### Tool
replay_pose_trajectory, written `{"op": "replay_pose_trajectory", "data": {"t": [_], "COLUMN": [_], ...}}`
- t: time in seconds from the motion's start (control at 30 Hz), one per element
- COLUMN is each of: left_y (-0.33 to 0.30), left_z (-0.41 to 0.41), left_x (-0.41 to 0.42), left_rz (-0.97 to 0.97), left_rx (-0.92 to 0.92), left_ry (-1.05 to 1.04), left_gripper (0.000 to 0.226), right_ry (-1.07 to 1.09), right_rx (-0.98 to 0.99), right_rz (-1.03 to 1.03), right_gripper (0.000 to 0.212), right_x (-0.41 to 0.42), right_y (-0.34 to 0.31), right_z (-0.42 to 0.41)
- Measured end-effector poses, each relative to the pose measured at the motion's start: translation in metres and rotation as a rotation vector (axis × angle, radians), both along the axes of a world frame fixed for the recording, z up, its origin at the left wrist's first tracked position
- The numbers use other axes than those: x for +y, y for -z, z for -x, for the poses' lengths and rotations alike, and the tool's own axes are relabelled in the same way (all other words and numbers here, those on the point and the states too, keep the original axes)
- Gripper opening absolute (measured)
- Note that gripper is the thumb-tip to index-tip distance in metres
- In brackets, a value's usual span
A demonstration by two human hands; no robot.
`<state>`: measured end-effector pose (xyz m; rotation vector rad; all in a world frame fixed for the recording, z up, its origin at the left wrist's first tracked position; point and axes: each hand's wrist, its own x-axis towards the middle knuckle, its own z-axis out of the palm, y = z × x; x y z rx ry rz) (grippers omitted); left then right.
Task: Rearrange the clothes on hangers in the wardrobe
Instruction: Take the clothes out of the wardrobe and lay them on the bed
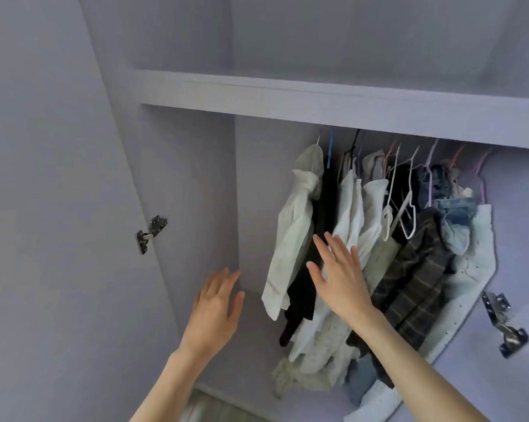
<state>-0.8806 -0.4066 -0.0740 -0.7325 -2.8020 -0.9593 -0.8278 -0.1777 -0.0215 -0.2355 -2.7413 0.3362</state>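
Several garments hang bunched at the right of the wardrobe under a shelf. At the left of the row is a pale green-white shirt [293,233], then a black garment [306,287], white shirts [348,214], a dark plaid shirt [415,278] and blue denim [452,214]. Empty white hangers [406,208] dangle among them. My right hand [339,275] reaches forward with fingers spread, in front of the black and white clothes; contact is unclear. My left hand [217,306] hovers with straight fingers in the bare left part of the wardrobe, holding nothing.
The wardrobe shelf [318,99] runs above the clothes and hides the rail. The left door [59,208] stands open with a metal hinge [150,234]. Another hinge [504,321] sits on the right door. Pale walls enclose the hanging space.
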Motion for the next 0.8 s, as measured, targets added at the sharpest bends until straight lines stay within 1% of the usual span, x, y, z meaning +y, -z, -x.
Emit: {"op": "replay_pose_trajectory", "data": {"t": [0.1,0.2,0.27,0.33,0.43,0.47,0.53,0.6,0.7,0.8], "left_y": [-0.011,-0.025,-0.036,-0.048,-0.059,-0.061,-0.064,-0.066,-0.065,-0.065], "left_z": [0.033,0.061,0.078,0.094,0.116,0.123,0.136,0.146,0.158,0.168], "left_x": [0.029,0.062,0.086,0.111,0.145,0.155,0.179,0.201,0.228,0.243], "left_rz": [-0.017,-0.058,-0.069,-0.055,-0.062,-0.089,-0.184,-0.241,-0.225,-0.188], "left_rx": [-0.019,0.010,0.033,0.079,0.134,0.121,0.039,-0.043,-0.082,-0.046], "left_ry": [0.066,0.126,0.149,0.171,0.197,0.195,0.174,0.146,0.116,0.045], "left_gripper": [0.048,0.045,0.045,0.045,0.045,0.045,0.046,0.050,0.055,0.047], "right_ry": [0.022,0.035,0.026,-0.004,-0.038,-0.042,-0.057,-0.062,-0.067,-0.079], "right_rx": [0.088,0.153,0.181,0.106,-0.121,-0.188,-0.261,-0.268,-0.241,-0.212], "right_rz": [-0.046,-0.115,-0.199,-0.283,-0.379,-0.400,-0.394,-0.366,-0.361,-0.349], "right_gripper": [0.055,0.048,0.047,0.050,0.057,0.057,0.056,0.055,0.055,0.058], "right_x": [0.022,0.042,0.057,0.071,0.095,0.102,0.115,0.125,0.137,0.149], "right_y": [-0.013,-0.030,-0.046,-0.065,-0.081,-0.083,-0.083,-0.079,-0.070,-0.065], "right_z": [0.028,0.060,0.085,0.107,0.139,0.146,0.155,0.156,0.152,0.150]}}
